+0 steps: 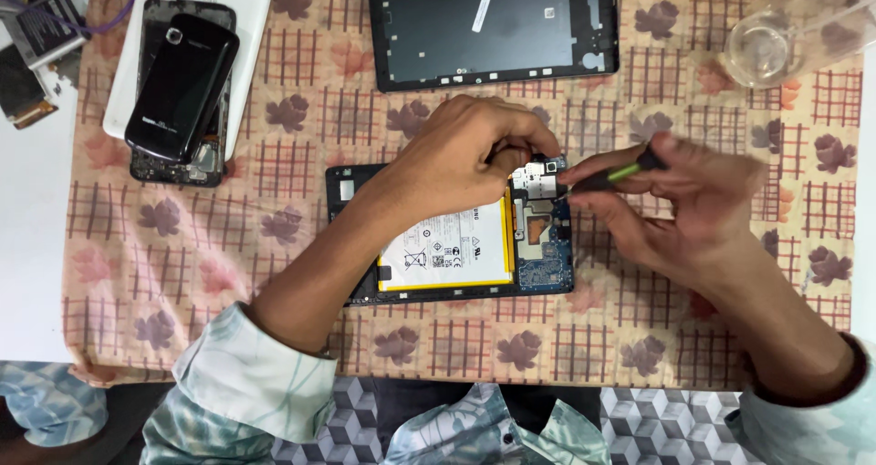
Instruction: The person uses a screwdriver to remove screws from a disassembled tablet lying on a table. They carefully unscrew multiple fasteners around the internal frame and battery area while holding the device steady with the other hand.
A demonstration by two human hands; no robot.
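Observation:
An opened tablet [456,255] lies on the patterned cloth, its white battery [447,246] and blue circuit board [546,246] exposed. My left hand [465,150] rests on the tablet's upper edge, fingers curled and pressing near the board's top. My right hand [689,205] grips a small screwdriver with a green and black handle [616,175], its tip pointing at the top of the circuit board. The right hand is slightly blurred.
A black tablet back cover [493,27] lies at the top middle. A dark phone [182,86] is stacked on another device and a white tablet [260,9] at upper left. A clear glass [762,45] stands at upper right. Small batteries [41,27] lie at far left.

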